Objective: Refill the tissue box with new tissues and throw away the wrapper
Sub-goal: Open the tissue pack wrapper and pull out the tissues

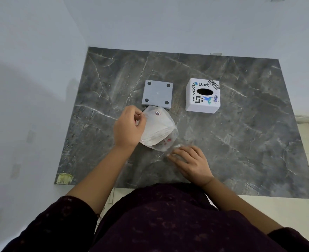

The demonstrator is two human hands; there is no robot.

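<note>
Grey marble bench [241, 142] set against pale walls carries everything. Left hand [129, 129] pinches the bent tissue stack [158, 127], half out of its clear wrapper [170, 142]; right hand [192, 161] pins the wrapper's near end flat. Stack's long axis runs away from the body. Beyond sit the grey base plate [157, 94] and, right of it and nearer the right hand, the white tissue box [202, 106].

White stickered tissue box [202, 96] upright, oval slot empty, tissue stack [158, 129] bent, half inside clear wrapper [168, 141]

A yellowish sticker [64, 178] marks the marble table's [241, 142] near-left corner.
</note>
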